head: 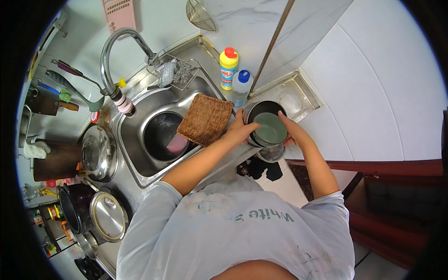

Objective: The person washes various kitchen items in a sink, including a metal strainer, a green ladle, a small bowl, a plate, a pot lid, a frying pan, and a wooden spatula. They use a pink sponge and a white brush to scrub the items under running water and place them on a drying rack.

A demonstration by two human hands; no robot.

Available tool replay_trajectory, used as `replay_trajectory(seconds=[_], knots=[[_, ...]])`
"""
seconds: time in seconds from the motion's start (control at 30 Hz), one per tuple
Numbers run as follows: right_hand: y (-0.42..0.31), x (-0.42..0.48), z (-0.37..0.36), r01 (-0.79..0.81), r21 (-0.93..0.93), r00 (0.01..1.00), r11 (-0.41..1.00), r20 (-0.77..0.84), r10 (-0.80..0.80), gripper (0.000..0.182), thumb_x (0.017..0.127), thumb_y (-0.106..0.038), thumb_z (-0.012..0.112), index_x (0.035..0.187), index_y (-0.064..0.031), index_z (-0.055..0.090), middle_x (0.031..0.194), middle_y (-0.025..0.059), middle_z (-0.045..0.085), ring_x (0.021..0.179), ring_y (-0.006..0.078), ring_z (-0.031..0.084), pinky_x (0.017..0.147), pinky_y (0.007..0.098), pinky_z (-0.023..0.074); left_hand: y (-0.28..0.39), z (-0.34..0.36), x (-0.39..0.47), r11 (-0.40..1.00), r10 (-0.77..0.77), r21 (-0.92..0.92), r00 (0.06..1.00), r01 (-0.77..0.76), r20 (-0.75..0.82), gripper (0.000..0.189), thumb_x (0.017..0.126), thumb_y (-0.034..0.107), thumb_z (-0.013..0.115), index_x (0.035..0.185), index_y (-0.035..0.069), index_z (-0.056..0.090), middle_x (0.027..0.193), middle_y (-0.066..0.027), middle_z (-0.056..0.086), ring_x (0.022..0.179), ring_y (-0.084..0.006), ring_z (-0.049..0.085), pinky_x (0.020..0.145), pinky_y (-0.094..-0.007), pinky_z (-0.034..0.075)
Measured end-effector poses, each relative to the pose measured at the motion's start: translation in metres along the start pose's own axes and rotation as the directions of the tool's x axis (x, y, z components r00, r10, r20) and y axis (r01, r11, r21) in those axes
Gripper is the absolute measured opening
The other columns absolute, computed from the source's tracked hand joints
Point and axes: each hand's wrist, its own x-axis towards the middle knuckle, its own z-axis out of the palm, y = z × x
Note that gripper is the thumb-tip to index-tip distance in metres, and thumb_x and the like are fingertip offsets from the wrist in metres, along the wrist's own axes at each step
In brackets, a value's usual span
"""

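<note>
Right of the sink, my left hand point(241, 129) and my right hand point(292, 129) hold a dark round pot point(266, 105) between them, tilted. A green bowl point(271, 129) sits in its mouth, with both thumbs over the bowl's rim. Beside my left hand, a brown woven basket point(206, 120) lies across the sink's right edge. Below it in the steel sink point(131, 154) is a black round pan point(159, 129) with a pink cloth or sponge point(177, 144) in it. Under the held pot, a clear round vessel point(272, 154) shows partly.
A chrome faucet point(106, 66) arches over the sink. Behind the pot stand a yellow bottle point(229, 66) and a blue-capped bottle point(242, 87). A wire rack point(183, 71) holds scrubbers. Left are a steel lid point(99, 154), a rice cooker point(75, 210) and a hanging cleaver point(45, 105).
</note>
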Motion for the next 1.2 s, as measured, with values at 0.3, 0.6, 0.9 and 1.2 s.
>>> replay_trajectory(seconds=[0.3, 0.6, 0.9, 1.2], knots=[[0.090, 0.047, 0.009, 0.359, 0.400, 0.906, 0.843, -0.367, -0.212, 0.078, 0.082, -0.069, 0.029, 0.130, -0.0077, 0.040, 0.096, 0.0084, 0.052, 0.077, 0.0167, 0.054, 0.061, 0.0289, 0.0457, -0.002, 0.013, 0.014, 0.996, 0.087, 0.043, 0.977, -0.080, -0.197, 0.065, 0.088, 0.052, 0.040, 0.123, -0.003, 0.044, 0.121, -0.0204, 0.050, 0.114, -0.0297, 0.045, 0.095, -0.0332, 0.033], [0.052, -0.005, 0.028, 0.608, 0.454, 0.790, 0.651, -0.431, -0.436, 0.078, 0.085, -0.048, 0.049, 0.139, -0.0020, 0.017, 0.137, 0.0167, 0.030, 0.125, 0.0245, 0.030, 0.102, 0.0341, 0.0245, -0.042, 0.027, 0.041, 0.911, 0.127, 0.410, 0.970, -0.032, -0.208, 0.076, 0.089, 0.058, 0.027, 0.118, -0.011, 0.044, 0.117, -0.0258, 0.050, 0.111, -0.0338, 0.045, 0.096, -0.0344, 0.031], [0.041, 0.013, -0.002, 0.834, -0.126, 0.496, 0.538, -0.259, -0.829, 0.062, 0.079, -0.009, 0.050, 0.135, 0.0010, 0.027, 0.139, 0.0149, 0.030, 0.129, 0.0237, 0.028, 0.105, 0.0316, 0.0203, -0.036, 0.042, 0.033, 0.916, 0.331, 0.344, 0.872, -0.205, -0.362, 0.066, 0.092, 0.046, 0.029, 0.128, -0.008, 0.031, 0.130, -0.0346, 0.032, 0.126, -0.0434, 0.025, 0.105, -0.0403, 0.021], [0.028, 0.021, 0.009, 0.806, 0.014, 0.542, 0.592, -0.421, -0.727, 0.065, 0.081, -0.010, 0.057, 0.137, -0.0021, 0.026, 0.139, 0.0172, 0.028, 0.129, 0.0254, 0.026, 0.105, 0.0336, 0.0191, -0.014, 0.048, 0.027, 0.998, -0.056, -0.015, 0.949, 0.054, -0.311, 0.079, 0.087, 0.055, 0.037, 0.132, -0.007, 0.021, 0.124, -0.0302, 0.042, 0.117, -0.0362, 0.042, 0.097, -0.0374, 0.033]])
